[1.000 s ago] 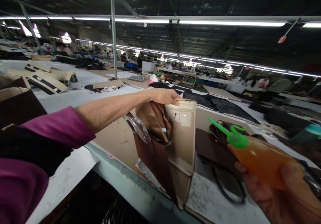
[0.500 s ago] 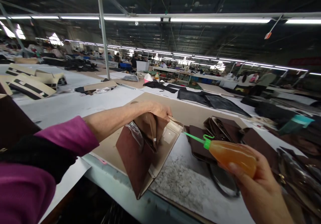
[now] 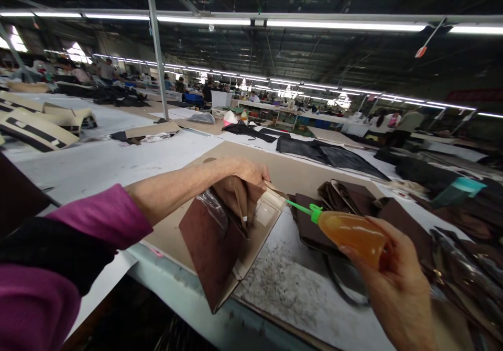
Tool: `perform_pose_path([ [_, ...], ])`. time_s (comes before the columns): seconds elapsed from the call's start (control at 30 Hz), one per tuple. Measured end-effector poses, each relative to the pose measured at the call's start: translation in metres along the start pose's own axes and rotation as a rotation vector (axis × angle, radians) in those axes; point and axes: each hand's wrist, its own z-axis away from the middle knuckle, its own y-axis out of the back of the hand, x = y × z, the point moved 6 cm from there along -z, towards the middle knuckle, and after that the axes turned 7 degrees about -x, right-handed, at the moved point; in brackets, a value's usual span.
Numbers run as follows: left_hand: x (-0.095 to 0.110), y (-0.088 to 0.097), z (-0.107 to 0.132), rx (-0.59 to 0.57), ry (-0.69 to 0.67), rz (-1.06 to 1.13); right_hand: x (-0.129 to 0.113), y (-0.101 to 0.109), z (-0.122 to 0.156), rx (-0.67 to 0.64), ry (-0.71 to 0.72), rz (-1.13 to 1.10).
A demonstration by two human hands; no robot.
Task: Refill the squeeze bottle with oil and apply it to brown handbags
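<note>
My left hand (image 3: 253, 174) is closed on the upper edge of a brown bag (image 3: 210, 254), which stands tilted near the table's front edge. The bag's beige lining, a loose flap and a piece of clear plastic show at its open side. In my right hand (image 3: 396, 272) is a squeeze bottle (image 3: 349, 231) of amber liquid, held nearly level with my fingers wrapped round its base. Its thin green nozzle (image 3: 301, 207) points left, and the tip is at the bag's beige edge just beside my left fingers. Whether liquid comes out cannot be seen.
Folded brown bag pieces (image 3: 346, 199) lie just right of the bag, near the bottle. More brown bags with straps (image 3: 463, 283) are at the far right, below a teal container (image 3: 459, 191). Black sheets (image 3: 330, 157) lie farther back. Cream pieces (image 3: 39, 125) are at left.
My right hand has brought the squeeze bottle left, so its nozzle tip now meets the bag's edge. My left hand keeps its hold on the bag.
</note>
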Motion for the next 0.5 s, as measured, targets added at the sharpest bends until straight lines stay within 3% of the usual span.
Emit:
perform_pose_path([
  [0.1,0.006,-0.005,0.002,-0.146,0.008,-0.102,-0.002,-0.001,0.001,0.005,0.033,0.047],
  [0.33,0.0,-0.003,0.0,-0.143,0.013,-0.091,-0.005,-0.006,0.011,-0.038,0.027,0.064],
  [0.5,-0.008,-0.008,-0.006,-0.161,-0.035,-0.033,-0.004,-0.002,0.007,0.015,0.003,0.008],
])
